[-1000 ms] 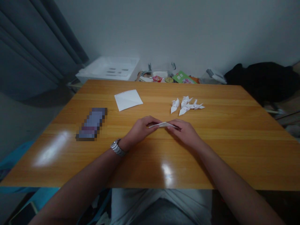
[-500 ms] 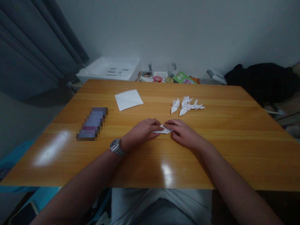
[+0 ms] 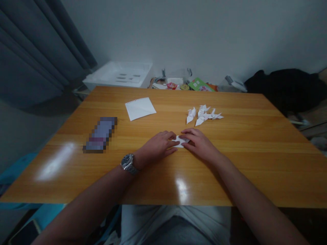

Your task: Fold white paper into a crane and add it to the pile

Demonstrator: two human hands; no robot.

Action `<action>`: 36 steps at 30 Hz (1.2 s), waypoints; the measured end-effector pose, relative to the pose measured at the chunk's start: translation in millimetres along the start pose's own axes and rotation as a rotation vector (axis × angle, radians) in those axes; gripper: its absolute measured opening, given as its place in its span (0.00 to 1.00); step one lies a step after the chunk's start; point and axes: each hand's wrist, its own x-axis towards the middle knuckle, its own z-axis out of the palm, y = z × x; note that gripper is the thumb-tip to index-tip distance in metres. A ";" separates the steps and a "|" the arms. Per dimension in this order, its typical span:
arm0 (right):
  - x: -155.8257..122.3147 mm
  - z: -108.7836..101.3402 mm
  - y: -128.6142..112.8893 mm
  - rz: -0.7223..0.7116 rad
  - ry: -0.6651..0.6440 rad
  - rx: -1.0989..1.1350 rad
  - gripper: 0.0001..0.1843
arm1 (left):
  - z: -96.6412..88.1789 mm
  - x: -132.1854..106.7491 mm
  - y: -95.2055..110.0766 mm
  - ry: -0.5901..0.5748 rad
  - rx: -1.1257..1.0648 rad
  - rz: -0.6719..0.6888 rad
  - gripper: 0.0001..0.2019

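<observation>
A small folded piece of white paper [image 3: 180, 142] lies on the wooden table [image 3: 158, 177] between my hands. From the left, my left hand [image 3: 163, 144], with a metal watch [image 3: 128, 163] on the wrist, has its fingers on the paper's left end. My right hand [image 3: 198, 143] has thumb and fingertips closed on the right end. Parts of the paper are hidden under the fingers. Beyond my right hand sit several white folded paper cranes [image 3: 203, 116] in a cluster.
A white sheet with a torn, perforated edge [image 3: 140, 109] lies farther back on the left. A blurred-out phone-shaped object [image 3: 100, 134] rests left of my left hand. Behind the table stand a white plastic tray [image 3: 119, 73] and a green booklet [image 3: 200, 84].
My fingers have shifted slightly on the folded paper, and the left fingers are more spread. The paper's visible outline looks shorter and deeper than before. The cranes and loose sheet stay put.
</observation>
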 end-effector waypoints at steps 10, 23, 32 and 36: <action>1.9 -3.4 -9.1 0.002 0.055 -0.073 0.09 | -2.4 0.6 -7.1 0.009 -0.210 -0.060 0.14; 1.0 -2.5 -12.3 -0.052 0.007 -0.093 0.13 | 6.1 1.1 -4.7 0.100 -0.064 -0.142 0.17; 0.4 -4.8 -11.2 -0.059 -0.080 -0.044 0.16 | 5.1 4.5 -2.3 0.186 -0.214 -0.205 0.10; 1.3 -6.5 -13.5 -0.053 -0.102 -0.046 0.16 | 4.1 5.5 -5.3 0.213 -0.237 -0.238 0.11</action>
